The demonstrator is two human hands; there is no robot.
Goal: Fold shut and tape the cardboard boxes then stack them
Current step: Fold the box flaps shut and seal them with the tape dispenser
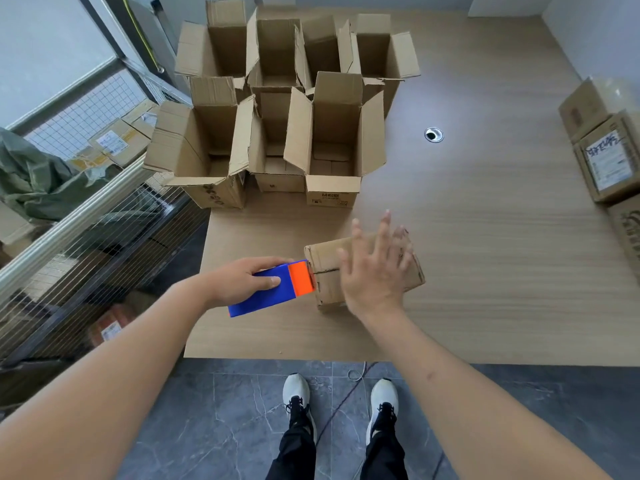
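A small closed cardboard box (327,271) lies on the wooden table (485,254) near its front edge. My right hand (375,268) rests flat on the top of this box with its fingers spread and straight. My left hand (242,277) grips a blue and orange tape dispenser (277,289). The dispenser's orange end touches the box's left end at the flap seam. Several open cardboard boxes (332,133) with raised flaps stand in a cluster at the back left of the table.
Taped cardboard boxes (606,157) with labels sit at the table's right edge. A round cable hole (433,134) lies in the tabletop. A wire cage (86,237) with parcels stands left of the table. My feet stand on the grey tiled floor (225,410).
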